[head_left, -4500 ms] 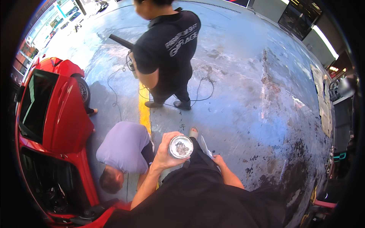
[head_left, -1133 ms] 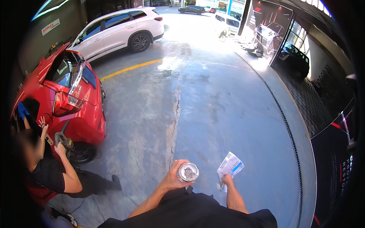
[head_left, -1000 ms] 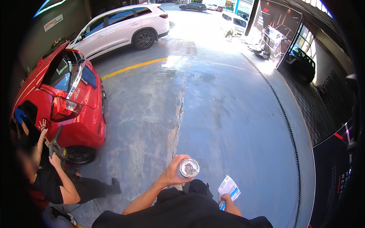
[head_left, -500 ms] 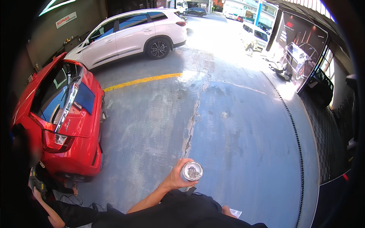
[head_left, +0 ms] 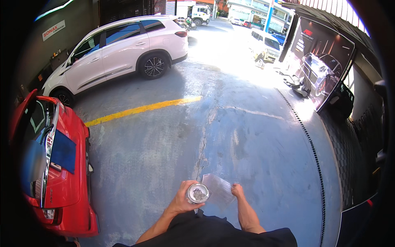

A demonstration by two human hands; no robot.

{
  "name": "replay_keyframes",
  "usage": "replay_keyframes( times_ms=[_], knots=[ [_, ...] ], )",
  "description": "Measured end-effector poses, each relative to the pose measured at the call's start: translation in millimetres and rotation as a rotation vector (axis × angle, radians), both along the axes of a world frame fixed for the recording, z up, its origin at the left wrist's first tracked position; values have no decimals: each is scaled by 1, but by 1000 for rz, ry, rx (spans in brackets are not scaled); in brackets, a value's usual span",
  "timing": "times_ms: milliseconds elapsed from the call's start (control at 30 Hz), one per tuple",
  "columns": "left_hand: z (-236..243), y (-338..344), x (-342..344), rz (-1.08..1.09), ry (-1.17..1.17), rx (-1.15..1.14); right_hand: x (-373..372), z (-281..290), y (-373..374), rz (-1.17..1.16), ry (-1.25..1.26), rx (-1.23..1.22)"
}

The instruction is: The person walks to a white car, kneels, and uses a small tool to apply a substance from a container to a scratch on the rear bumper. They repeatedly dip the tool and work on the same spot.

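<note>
Left hand (head_left: 181, 199) curls around a round, silvery-rimmed can (head_left: 198, 193) with a white and grey top, while the right hand (head_left: 237, 190) pinches the edge of a pale, blurred rectangular sheet (head_left: 218, 189) just right of it. Both things sit before the person's black garment (head_left: 222, 232), above worn blue-grey floor (head_left: 267, 152). A glossy red car (head_left: 68, 189) stands left, near a white SUV (head_left: 123, 53).

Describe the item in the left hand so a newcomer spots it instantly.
From the red car at the left edge, cross the blue floor to the person's left hand, low near the middle. It grips a round container. Unlike the flat pale sheet in the right hand, its face is circular, whitish with a grey patch.
</note>
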State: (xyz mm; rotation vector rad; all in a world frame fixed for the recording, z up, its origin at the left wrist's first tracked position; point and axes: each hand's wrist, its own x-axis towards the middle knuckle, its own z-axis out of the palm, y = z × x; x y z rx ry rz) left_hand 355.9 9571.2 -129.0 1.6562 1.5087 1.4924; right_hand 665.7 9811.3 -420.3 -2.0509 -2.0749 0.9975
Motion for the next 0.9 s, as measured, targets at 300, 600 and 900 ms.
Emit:
replay_keyframes(
  times_ms=[300, 600, 900],
  knots=[
    [17, 258, -165, -43, 78, -48, 61, -95, -24, -506, -392, -549],
    [-21, 526, -267, 55, 78, -111, -60, -138, 276, -308, -383, -591],
    [-26, 768, -371, 66, 25, -86, -383, -73, 777, 34, 100, -40]
  ],
)
